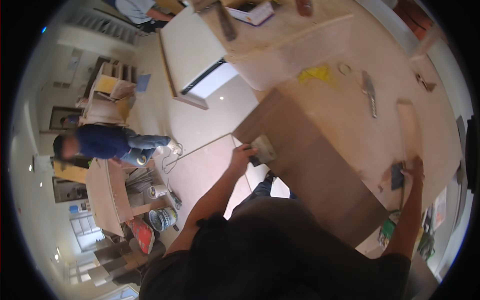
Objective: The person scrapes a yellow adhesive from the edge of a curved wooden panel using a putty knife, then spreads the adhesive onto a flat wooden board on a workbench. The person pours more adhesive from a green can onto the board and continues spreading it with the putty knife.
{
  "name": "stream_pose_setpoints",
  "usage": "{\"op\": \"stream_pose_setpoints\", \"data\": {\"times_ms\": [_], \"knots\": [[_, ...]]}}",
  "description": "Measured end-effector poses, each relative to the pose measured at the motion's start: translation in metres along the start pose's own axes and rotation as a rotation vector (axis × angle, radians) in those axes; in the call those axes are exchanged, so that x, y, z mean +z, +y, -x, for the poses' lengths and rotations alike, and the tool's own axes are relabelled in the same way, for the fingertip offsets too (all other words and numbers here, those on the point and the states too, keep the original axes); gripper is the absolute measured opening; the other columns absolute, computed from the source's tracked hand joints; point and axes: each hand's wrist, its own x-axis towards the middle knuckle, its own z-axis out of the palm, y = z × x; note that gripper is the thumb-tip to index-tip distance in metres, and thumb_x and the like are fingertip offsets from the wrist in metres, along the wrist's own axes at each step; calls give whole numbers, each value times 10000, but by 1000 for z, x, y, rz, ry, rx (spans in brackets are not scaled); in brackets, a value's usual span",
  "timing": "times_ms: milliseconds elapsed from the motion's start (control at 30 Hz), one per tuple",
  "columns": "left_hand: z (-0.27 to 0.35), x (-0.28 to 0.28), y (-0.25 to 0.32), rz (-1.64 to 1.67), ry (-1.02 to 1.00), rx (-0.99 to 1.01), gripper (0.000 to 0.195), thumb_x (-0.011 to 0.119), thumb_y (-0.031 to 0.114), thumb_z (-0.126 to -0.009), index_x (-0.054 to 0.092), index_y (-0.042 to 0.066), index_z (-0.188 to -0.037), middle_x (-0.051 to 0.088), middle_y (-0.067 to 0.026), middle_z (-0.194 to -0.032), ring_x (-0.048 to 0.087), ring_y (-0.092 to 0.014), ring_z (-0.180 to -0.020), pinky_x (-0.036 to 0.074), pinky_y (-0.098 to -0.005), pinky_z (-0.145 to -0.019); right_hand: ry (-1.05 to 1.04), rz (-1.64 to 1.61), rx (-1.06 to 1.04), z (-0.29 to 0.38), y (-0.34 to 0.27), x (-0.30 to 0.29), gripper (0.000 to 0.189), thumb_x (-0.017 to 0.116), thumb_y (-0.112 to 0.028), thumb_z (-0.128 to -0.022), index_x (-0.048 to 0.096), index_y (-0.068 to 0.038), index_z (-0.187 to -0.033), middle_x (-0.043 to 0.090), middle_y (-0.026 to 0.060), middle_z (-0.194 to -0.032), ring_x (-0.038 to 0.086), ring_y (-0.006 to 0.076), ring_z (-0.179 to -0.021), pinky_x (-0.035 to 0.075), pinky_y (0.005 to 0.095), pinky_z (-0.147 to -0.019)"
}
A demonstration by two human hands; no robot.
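Observation:
My left hand [243, 159] grips a dark-handled tool with a wide pale head [264, 149], held over the far-left part of a brown wood-grain board [307, 165]. Blur hides whether that head is bristle or blade. The board lies along the near side of a dusty worktable [337, 108]. Over on the right, my blurred right hand [414, 170] reaches down to the tabletop. Its fingertips touch a dark flat rectangular piece [397, 176]; whether they grip it is unclear. From beneath this hand a pale wooden strip [410, 122] extends away.
On the worktable lie a yellow cloth [315, 73], a ring-shaped roll [344, 69] and a long metal tool [369, 93]. A white drawer-like panel [193, 45] stands beyond. Leftward, a person [108, 144] is near a wooden bench [108, 198], with a paint bucket [162, 218] on the floor.

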Motion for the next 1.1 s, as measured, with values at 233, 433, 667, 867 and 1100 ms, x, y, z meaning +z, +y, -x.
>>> {"op": "stream_pose_setpoints", "data": {"times_ms": [233, 433, 667, 867, 1100], "knots": [[2, -20, -7, 172, 66, 25, 294, 639, 45, -952, 600, -75, -1217, 666, -172, -1176, 676, -264, -1044, 548, -374, -918, 21, -116, 123, 8, -21, -1, 1382, 980, -292, -516, 176, -228, -1638, 264, 129, -1667, 312, 409, -1501, 340, 588, -1178], [10, -66, -2, 324, 39, 5, 354, 582, 43, -985, 526, -83, -1310, 638, -175, -1229, 630, -306, -1156, 494, -429, -1029, 82, -179, 121, 36, -36, -38, 1319, 947, -257, -496, 246, -318, -1612, 391, 169, -1575, 429, 454, -1403, 384, 598, -1135], [18, -123, -12, 463, 74, 19, 434, 518, 65, -1007, 438, -60, -1415, 572, -181, -1363, 561, -339, -1275, 413, -493, -1135, 260, -60, 141, 92, -66, -163, 1166, 901, -308, -538, 342, -341, -1559, 497, 149, -1485, 486, 436, -1354, 449, 584, -1071], [5, -154, -10, 603, 6, 85, 347, 590, -2, -951, 547, -35, -1293, 639, -140, -1240, 621, -307, -1178, 472, -474, -1093, 473, -117, -43, 145, -66, -213, 1109, 912, -308, -513, 442, -223, -1513, 517, 166, -1463, 480, 421, -1351, 403, 559, -1122], [4, -212, 20, 620, -260, 173, 533, 754, 133, -880, 555, 25, -1363, 657, -81, -1297, 601, -276, -1230, 439, -470, -1108, 608, -254, -500, 268, -213, -209, 1196, 947, -314, -439, 465, -136, -1519, 494, 224, -1486, 426, 412, -1399, 319, 510, -1189]]}}
